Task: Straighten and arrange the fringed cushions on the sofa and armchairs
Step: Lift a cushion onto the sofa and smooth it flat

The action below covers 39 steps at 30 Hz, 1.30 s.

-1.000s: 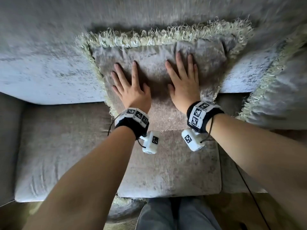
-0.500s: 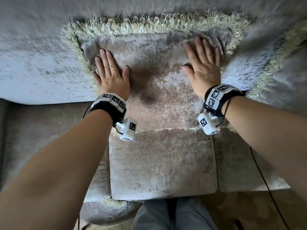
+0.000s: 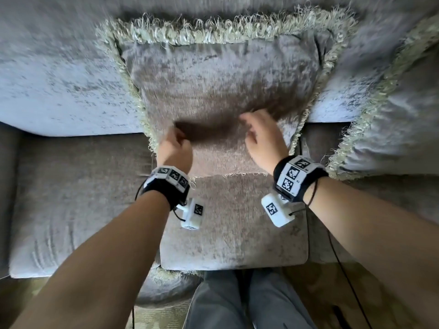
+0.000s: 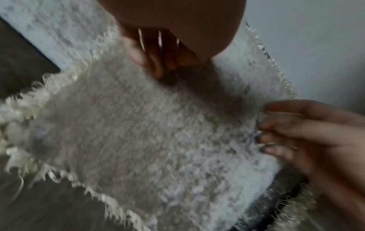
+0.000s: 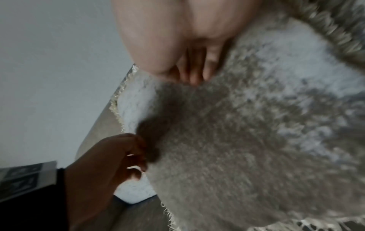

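A grey velvet cushion with a pale fringe point(image 3: 221, 86) leans upright against the sofa back, in the middle of the head view. My left hand point(image 3: 174, 148) is at its lower left part, fingers loosely curled, tips near the fabric and holding nothing. My right hand point(image 3: 261, 136) is at its lower right part, fingers slightly bent with the tips on the fabric. The left wrist view shows the cushion point(image 4: 138, 132) with my left fingers point(image 4: 158, 54) above it and my right hand point(image 4: 296, 132) touching its edge. Both hands are blurred by motion.
A second fringed cushion point(image 3: 392, 115) leans at the right, close beside the first. The sofa back point(image 3: 59, 79) and seat point(image 3: 71, 198) spread to the left. Another fringed cushion point(image 3: 166, 281) shows below the seat's front edge, by my legs point(image 3: 237, 305).
Both hands slid from flat on the cushion's upper corners down to its lower part, and their fingers have curled. The cushion now stands square with a smoother face.
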Tool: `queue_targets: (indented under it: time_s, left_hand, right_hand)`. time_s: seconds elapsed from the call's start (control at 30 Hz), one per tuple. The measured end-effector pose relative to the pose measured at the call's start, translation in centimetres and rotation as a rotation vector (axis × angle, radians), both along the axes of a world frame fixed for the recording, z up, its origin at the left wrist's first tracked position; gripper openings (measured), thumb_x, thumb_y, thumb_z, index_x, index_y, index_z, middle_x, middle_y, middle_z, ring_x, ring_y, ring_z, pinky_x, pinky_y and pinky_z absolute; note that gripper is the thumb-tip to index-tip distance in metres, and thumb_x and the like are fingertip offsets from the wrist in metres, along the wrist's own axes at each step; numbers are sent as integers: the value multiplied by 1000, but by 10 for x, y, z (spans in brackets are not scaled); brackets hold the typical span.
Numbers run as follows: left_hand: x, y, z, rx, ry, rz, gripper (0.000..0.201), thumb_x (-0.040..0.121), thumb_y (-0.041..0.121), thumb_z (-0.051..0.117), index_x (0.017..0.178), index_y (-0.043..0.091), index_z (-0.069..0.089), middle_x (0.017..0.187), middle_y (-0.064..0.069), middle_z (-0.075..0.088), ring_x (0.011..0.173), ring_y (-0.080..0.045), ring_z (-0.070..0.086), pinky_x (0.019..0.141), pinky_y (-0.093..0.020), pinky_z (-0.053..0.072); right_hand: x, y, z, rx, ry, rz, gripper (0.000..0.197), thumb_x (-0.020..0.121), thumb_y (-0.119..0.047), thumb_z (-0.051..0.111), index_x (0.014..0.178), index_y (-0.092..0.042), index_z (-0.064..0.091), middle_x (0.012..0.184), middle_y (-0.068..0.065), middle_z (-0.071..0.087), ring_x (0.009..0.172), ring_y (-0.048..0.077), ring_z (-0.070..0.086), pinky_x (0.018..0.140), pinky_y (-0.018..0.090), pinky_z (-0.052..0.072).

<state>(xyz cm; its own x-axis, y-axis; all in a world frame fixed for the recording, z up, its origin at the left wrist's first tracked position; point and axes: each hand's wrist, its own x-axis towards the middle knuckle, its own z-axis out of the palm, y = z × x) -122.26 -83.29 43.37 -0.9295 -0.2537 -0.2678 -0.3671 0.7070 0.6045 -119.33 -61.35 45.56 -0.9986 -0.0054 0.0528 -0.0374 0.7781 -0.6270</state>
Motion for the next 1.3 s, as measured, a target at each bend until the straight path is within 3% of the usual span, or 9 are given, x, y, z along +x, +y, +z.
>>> queue_targets:
  time_s: [0.13, 0.3, 0.5, 0.63, 0.73, 0.83, 0.9, 1.0, 1.3]
  left_hand:
    - [9, 27, -20, 250, -227, -275, 32, 78, 7, 43, 67, 25, 67, 69, -3, 70, 71, -26, 68, 76, -39, 59]
    - [-38, 0, -34, 255, -313, -193, 37, 85, -10, 37, 79, 6, 71, 98, -23, 73, 79, -25, 68, 94, -47, 53]
    - [-46, -49, -28, -285, -308, -190, 30, 89, 13, 50, 110, 8, 70, 114, -19, 69, 109, -38, 63, 95, -41, 51]
    - [-9, -40, -76, -345, -640, -515, 31, 94, 21, 53, 118, 11, 69, 118, -13, 70, 111, -31, 65, 94, -39, 53]
    - [26, -18, -101, -300, -777, -733, 33, 95, 23, 52, 123, 12, 67, 128, -10, 65, 119, -27, 61, 103, -37, 47]
    - [44, 0, -120, -245, -734, -738, 41, 93, 17, 50, 132, 20, 61, 141, -6, 56, 129, -27, 52, 111, -31, 38]
    - [44, 3, -130, -252, -700, -742, 52, 91, 15, 49, 142, 26, 48, 150, -5, 46, 136, -26, 45, 114, -30, 34]
    - [31, 1, -136, -266, -642, -712, 58, 91, 17, 46, 147, 28, 39, 154, -2, 39, 139, -26, 41, 115, -35, 35]
    - [10, -23, -135, -553, -705, -560, 38, 96, 20, 40, 128, 8, 57, 135, -16, 56, 132, -35, 44, 117, -50, 22]
  right_hand:
    - [-4, -22, -11, -108, -451, 159, 30, 96, -8, 42, 112, -20, 64, 106, -1, 69, 93, 18, 65, 84, 35, 54]
    - [-34, 19, -22, 25, -586, 97, 26, 97, -4, 40, 114, -11, 59, 110, 4, 64, 86, 15, 62, 71, 23, 50]
    - [-21, 80, -36, 261, -628, -125, 21, 95, -6, 46, 102, -16, 63, 109, 3, 64, 99, 22, 62, 83, 31, 50]
    - [23, 47, -64, 278, -876, 15, 23, 91, -9, 54, 100, -11, 74, 112, 8, 71, 100, 25, 66, 88, 31, 52]
    - [45, 14, -89, 194, -988, 200, 40, 94, -5, 47, 128, -19, 63, 138, 5, 58, 122, 22, 57, 104, 28, 43]
    - [41, -6, -108, 204, -1001, 265, 57, 94, -5, 41, 146, -27, 44, 145, 3, 51, 84, 16, 61, 60, 7, 46]
    - [33, -11, -117, 200, -998, 258, 60, 94, -4, 40, 149, -30, 38, 121, 6, 63, 55, 8, 44, 31, 8, 28]
    - [23, -3, -135, 258, -1080, 259, 63, 95, -4, 39, 151, -31, 31, 78, -2, 57, 47, 10, 38, 33, 18, 26]
    - [15, 57, -157, 516, -1061, 46, 37, 94, -18, 45, 129, -7, 53, 100, 13, 64, 67, 20, 53, 44, 25, 30]
